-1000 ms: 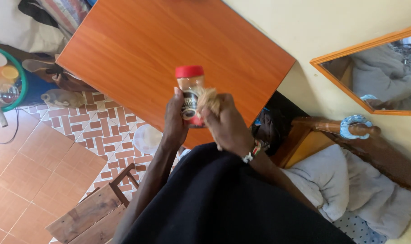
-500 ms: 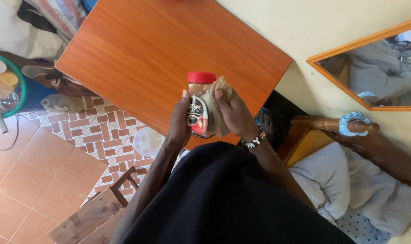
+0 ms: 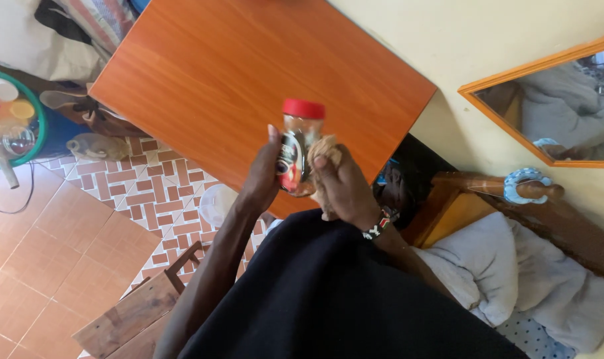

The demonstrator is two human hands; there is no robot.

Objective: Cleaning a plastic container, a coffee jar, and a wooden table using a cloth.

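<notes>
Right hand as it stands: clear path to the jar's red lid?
Probably yes. The right hand presses a tan cloth against the jar just below the red lid. The lid is bare, nothing covers it, and the left hand grips lower down.

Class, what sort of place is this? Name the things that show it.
Probably a bedroom in a home: a bed with grey bedding, a wood-framed mirror on the wall, and an orange wooden table over a tiled floor.

left hand [image 3: 262,176] grips jar [image 3: 297,149] | right hand [image 3: 342,186] presses cloth [image 3: 322,147] on it
</notes>
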